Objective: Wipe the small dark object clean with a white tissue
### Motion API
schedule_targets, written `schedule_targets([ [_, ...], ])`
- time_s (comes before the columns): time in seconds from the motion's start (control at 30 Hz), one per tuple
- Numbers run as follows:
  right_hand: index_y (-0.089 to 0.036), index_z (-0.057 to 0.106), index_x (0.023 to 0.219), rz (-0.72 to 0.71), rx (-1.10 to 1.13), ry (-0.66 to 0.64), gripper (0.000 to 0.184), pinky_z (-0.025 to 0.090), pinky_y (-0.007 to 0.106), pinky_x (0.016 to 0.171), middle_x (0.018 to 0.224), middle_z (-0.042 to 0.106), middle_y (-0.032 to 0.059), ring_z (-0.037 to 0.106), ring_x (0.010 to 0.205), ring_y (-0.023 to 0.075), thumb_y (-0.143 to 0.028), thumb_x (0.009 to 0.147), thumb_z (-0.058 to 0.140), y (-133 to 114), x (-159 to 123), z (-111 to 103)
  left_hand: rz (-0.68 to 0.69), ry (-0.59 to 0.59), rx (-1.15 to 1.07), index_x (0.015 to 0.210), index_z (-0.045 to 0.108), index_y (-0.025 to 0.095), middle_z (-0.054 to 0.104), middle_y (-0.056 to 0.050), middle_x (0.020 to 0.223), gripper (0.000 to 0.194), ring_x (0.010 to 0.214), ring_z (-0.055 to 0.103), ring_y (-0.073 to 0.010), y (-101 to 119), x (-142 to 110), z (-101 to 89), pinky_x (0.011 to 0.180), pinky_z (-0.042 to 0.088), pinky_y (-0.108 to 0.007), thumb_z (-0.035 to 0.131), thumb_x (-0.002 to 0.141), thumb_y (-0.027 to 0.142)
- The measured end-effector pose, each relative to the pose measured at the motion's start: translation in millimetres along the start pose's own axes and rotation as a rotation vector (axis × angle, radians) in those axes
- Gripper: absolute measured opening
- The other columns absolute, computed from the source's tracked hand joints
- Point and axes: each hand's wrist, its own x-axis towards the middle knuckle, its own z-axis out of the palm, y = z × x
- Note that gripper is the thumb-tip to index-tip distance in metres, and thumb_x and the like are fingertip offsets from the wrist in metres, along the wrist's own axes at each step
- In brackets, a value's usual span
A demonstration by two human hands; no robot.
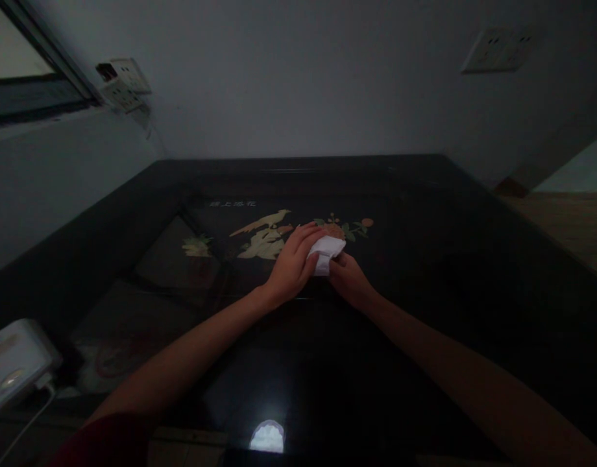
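Note:
A small piece of folded white paper (326,249) is between my two hands, over the middle of the dark glossy table (298,363). My left hand (293,261) curves over its left side, fingers along the far edge and thumb on the near side. From the right, my right hand (353,279) grips its lower right edge, with the fingertips partly hidden behind the paper. Whether the paper touches the tabletop I cannot tell. Beneath and behind the hands, a bird-and-flower picture (264,243) decorates the table surface.
A white box-shaped device (19,360) with a white cable sits at the left edge. Behind the table is a pale wall (298,78) with a socket plate (496,50) at right and sockets (126,84) at left. A window frame (50,48) is upper left. The room is dim.

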Motion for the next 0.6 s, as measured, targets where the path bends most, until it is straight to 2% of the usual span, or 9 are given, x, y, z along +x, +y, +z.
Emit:
schedule_targets([
  [0.07,-0.021,0.064,0.099,0.006,0.014,0.007,0.037,0.050,0.035,0.088,0.098,0.071,0.0027,0.065,0.100,0.0235,-0.027,0.065,0.078,-1.9,-0.2,0.6,0.050,0.000,0.006,0.134,0.043,0.018,0.049,-0.013,0.137,0.040,0.134,0.037,-0.0232,-0.7,-1.1,0.3,0.114,0.026,-0.047,0.034,0.097,0.030],
  [0.13,-0.021,0.064,0.103,0.027,0.001,-0.019,0.040,0.050,0.036,0.088,0.099,0.071,0.0038,0.065,0.101,0.0242,-0.029,0.066,0.078,-3.6,-0.4,0.5,-0.005,0.037,-0.060,0.134,0.044,0.019,0.049,-0.013,0.137,0.040,0.133,0.039,-0.0229,-1.3,-2.2,1.8,0.112,0.028,-0.046,0.033,0.097,0.033],
  [0.27,-0.020,0.063,0.110,0.048,-0.051,-0.085,0.052,0.049,0.038,0.092,0.107,0.070,0.0064,0.064,0.104,0.0244,-0.032,0.063,0.081,-4.4,-1.2,-2.1,-0.297,0.162,-0.332,0.125,0.052,0.018,0.057,-0.012,0.127,0.045,0.118,0.053,-0.0221,-1.5,-2.7,7.2,0.103,0.040,-0.040,0.030,0.097,0.044],
  [0.37,-0.021,0.061,0.115,0.036,-0.080,-0.086,0.060,0.048,0.040,0.097,0.112,0.069,0.0068,0.063,0.108,0.0240,-0.030,0.060,0.084,-2.7,-1.7,-5.1,-0.615,0.224,-0.539,0.111,0.060,0.015,0.067,-0.009,0.103,0.045,0.091,0.062,-0.0205,-4.3,-0.7,11.6,0.080,0.050,-0.033,0.036,0.093,0.049],
  [0.47,-0.023,0.060,0.117,0.045,-0.141,-0.073,0.063,0.048,0.042,0.099,0.114,0.068,0.0060,0.064,0.107,0.0237,-0.026,0.058,0.084,-0.9,-1.8,-7.1,-0.880,0.284,-0.700,0.088,0.063,0.014,0.065,-0.005,0.078,0.036,0.068,0.059,-0.0163,-10.4,2.9,14.6,0.062,0.047,-0.027,0.044,0.089,0.045],
  [0.53,-0.024,0.060,0.118,0.053,-0.190,-0.068,0.065,0.048,0.043,0.099,0.116,0.068,0.0057,0.064,0.107,0.0238,-0.024,0.057,0.084,-0.5,-1.8,-7.3,-0.976,0.326,-0.773,0.080,0.062,0.014,0.062,-0.004,0.072,0.031,0.061,0.056,-0.0141,-13.7,5.1,15.0,0.057,0.044,-0.025,0.047,0.087,0.040],
  [0.6,-0.024,0.059,0.120,0.055,-0.235,-0.066,0.066,0.048,0.043,0.100,0.119,0.067,0.0057,0.064,0.108,0.0243,-0.023,0.058,0.084,-1.0,-2.0,-6.4,-0.998,0.353,-0.785,0.078,0.062,0.014,0.061,-0.003,0.070,0.028,0.059,0.054,-0.0129,-14.7,6.4,14.2,0.056,0.043,-0.025,0.050,0.085,0.038],
])
